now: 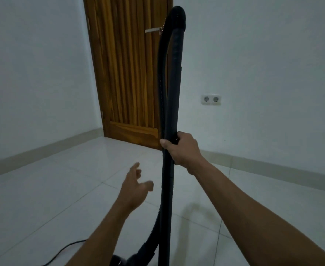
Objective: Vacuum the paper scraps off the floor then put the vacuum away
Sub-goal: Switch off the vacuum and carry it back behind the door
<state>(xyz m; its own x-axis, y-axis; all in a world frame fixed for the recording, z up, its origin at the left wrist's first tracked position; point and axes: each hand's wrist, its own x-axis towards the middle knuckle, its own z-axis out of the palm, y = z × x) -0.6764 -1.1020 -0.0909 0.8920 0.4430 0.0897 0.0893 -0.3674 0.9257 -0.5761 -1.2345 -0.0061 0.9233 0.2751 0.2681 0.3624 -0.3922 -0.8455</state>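
down low, at the bottom edge of the view: vacuum body [117,261], dark, only partly seen, on the white tiled floor [43,208]. power cord [66,248] trailing off it to the left across the tiles.

rising from there, ribbed hose [155,223], curving up beside the wand [167,198], then running up alongside it and looping over at the very top.

wand upright, long axis near vertical, foot cut off below the frame. floor head hidden, so no telling whether it touches the tiles.

midway up: right hand [182,148], fingers and thumb wrapped round wand and hose together, a firm closed grip, arm stretched forward from the lower right.

lower and to the left: left hand [136,187], fingers spread and loose, holding nothing, just beside the wand but apart from it, palm turned toward it. blurred a little, so exact finger pose unclear.

the relation that matters: wand directly right of the free left hand, at the same reach, below the right hand's hold. left hand nearer the lower section; probably about to take a second hold there, to steady or carry the tube upright.

no paper scraps visible on the tiles in view, so likely already in the putting-away stage, though parts of the floor lie out of sight.

farther back: wooden door [127,73] in the corner, shut, its handle [153,30] partly behind the hose. double wall socket [211,99] to the right, nothing plugged in.
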